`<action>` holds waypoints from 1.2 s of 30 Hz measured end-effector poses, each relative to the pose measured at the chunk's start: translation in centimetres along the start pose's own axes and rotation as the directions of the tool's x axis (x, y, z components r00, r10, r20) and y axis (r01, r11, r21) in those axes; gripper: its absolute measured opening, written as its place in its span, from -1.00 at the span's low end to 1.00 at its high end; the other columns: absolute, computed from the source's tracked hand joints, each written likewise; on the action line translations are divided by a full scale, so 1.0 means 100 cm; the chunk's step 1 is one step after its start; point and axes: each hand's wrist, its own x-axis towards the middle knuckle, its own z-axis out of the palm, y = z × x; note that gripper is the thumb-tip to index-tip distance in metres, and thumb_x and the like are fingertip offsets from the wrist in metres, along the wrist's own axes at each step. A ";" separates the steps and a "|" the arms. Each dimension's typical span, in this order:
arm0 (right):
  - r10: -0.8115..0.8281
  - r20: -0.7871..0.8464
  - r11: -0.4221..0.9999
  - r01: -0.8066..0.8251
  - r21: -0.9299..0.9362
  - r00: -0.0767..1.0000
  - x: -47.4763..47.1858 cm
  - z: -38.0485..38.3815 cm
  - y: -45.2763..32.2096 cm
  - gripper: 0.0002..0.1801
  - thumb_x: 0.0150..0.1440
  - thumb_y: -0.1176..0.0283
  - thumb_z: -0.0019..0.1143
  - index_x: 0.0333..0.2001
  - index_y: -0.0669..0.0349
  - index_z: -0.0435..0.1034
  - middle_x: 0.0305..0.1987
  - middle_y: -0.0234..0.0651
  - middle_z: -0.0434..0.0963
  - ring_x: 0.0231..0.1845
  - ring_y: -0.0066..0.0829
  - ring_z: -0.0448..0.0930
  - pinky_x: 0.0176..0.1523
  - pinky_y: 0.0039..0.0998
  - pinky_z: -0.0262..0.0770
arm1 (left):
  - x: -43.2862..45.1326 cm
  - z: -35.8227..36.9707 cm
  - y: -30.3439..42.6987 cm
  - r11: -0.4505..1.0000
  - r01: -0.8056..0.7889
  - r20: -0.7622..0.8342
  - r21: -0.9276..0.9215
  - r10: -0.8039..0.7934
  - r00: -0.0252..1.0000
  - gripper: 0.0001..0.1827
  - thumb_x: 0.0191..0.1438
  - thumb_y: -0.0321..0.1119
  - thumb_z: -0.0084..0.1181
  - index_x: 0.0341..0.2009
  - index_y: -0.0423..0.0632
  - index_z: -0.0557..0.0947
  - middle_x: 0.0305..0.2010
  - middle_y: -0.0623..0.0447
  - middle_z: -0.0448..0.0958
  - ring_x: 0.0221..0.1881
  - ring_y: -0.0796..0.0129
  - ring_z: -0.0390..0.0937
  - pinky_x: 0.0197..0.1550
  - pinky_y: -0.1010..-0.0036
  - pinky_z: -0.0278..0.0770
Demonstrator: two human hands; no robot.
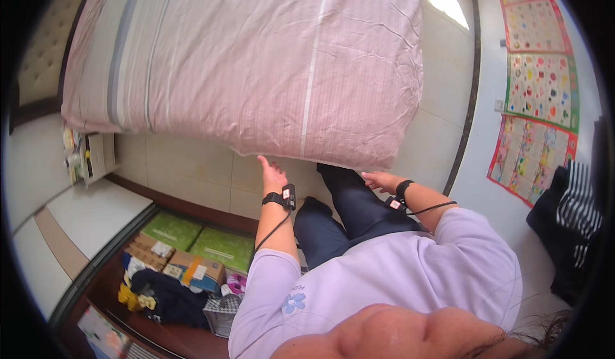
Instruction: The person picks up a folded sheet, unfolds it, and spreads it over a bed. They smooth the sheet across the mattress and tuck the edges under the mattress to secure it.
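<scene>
A pink striped bedsheet (250, 71) covers the mattress in front of me, with wrinkles towards its right side. My left hand (274, 172) is palm up just below the sheet's near edge, fingers spread and nothing in them. Its thumb tip is close to that hem; contact cannot be told. Near the bed's right front corner, my right hand (380, 181) points inward beneath the hem, fingers loosely extended and apparently holding nothing. Each wrist wears a black strap with a small cabled device.
Tiled floor (192, 167) runs between the bed and an open wardrobe (105, 282) holding green boxes (218, 248), cardboard boxes (197, 270) and dark clothes (168, 296). A bedside cabinet (100, 157) stands left. Picture posters (540, 90) hang on the right wall, with clothes (576, 205) nearby.
</scene>
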 end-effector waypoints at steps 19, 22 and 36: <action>-0.134 -0.630 -0.591 0.448 0.670 0.765 -0.070 -0.050 -0.047 -0.47 0.26 0.17 -0.09 0.18 0.32 0.26 0.25 -0.10 0.38 0.29 -0.09 0.34 0.38 0.03 0.13 | -0.164 0.113 0.165 0.989 -0.071 0.655 0.128 -0.031 0.755 -0.53 0.27 -0.20 -0.06 0.20 -0.18 0.37 0.24 -0.07 0.40 0.25 0.09 0.34 0.29 0.13 0.27; -0.103 -0.848 -0.665 0.598 0.447 0.519 -0.178 -0.112 -0.076 -0.57 0.30 0.28 -0.11 0.10 0.41 0.30 0.16 -0.03 0.45 0.16 -0.09 0.48 0.28 -0.07 0.34 | -0.198 0.146 0.189 0.978 -0.147 0.759 0.148 -0.017 0.651 -0.61 0.27 -0.27 -0.06 0.13 -0.18 0.43 0.15 -0.04 0.49 0.17 0.18 0.43 0.19 0.22 0.39; 0.078 -0.908 -0.667 0.699 0.260 0.412 -0.205 -0.007 0.024 -0.46 0.25 0.26 0.02 0.26 0.16 0.16 0.23 -0.19 0.37 0.20 -0.13 0.42 0.17 -0.05 0.44 | -0.236 0.047 0.170 0.914 -0.248 0.773 0.321 -0.101 0.626 -0.46 0.25 -0.32 0.00 0.28 -0.10 0.23 0.30 -0.05 0.31 0.28 0.10 0.30 0.27 0.11 0.30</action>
